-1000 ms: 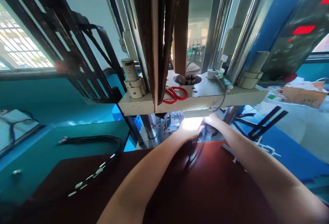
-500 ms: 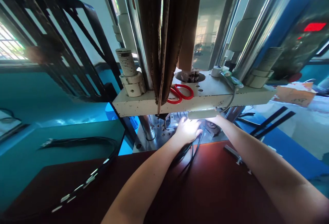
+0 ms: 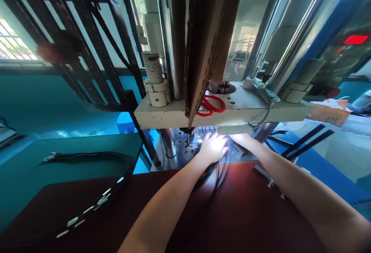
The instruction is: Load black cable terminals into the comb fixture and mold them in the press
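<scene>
Both my hands reach under the white plate point(image 3: 174, 115) of a press machine, lit by a bright lamp bar point(image 3: 233, 129). My left hand point(image 3: 211, 148) lies palm down with fingers spread over thin black cables point(image 3: 218, 171) that run back toward me across the dark red table point(image 3: 237, 214). My right hand point(image 3: 242, 139) sits just to its right, mostly hidden under the lamp, so its fingers do not show. The cable ends go into the metal fixture point(image 3: 197, 137) beneath the plate.
Red-handled scissors point(image 3: 211, 105) lie on top of the white plate. A bundle of black cables with white tags point(image 3: 95, 202) curves over the teal bench at left. Steel columns point(image 3: 169, 142) and a cardboard strip point(image 3: 205, 48) rise above. Black bars point(image 3: 304, 141) lie at right.
The view has tilted and shifted slightly. My left hand slid a little further under the plate over the cables; my right hand stays beneath the lamp.
</scene>
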`<state>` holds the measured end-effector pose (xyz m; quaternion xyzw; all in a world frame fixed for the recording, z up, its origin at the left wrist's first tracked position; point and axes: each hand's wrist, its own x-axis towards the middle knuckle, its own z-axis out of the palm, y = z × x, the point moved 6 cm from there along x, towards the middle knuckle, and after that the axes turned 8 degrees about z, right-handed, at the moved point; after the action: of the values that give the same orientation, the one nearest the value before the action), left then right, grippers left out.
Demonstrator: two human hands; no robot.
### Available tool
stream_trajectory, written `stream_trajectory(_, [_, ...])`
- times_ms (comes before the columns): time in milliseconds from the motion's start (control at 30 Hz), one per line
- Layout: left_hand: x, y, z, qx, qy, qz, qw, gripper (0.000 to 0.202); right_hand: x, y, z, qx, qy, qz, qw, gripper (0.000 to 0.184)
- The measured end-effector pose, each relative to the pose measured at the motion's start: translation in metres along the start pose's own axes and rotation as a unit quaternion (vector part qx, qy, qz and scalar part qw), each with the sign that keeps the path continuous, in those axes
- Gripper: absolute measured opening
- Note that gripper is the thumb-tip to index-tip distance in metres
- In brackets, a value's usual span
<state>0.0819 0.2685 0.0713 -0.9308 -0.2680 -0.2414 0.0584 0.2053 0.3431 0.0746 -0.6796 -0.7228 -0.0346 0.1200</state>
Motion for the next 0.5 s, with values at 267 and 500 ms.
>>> stream_trajectory(267, [0.0, -0.002, -0.001, -0.011, 0.016, 0.0, 1.0, 0.034, -0.009, -0.011, -0.008, -0.013, 0.004, 0.005, 1.0, 0.027])
stream_trajectory(500, [0.001, -0.002, -0.001, -0.017, 0.011, -0.009, 1.0, 0.035, -0.012, -0.022, -0.015, -0.013, -0.001, -0.013, 1.0, 0.022])
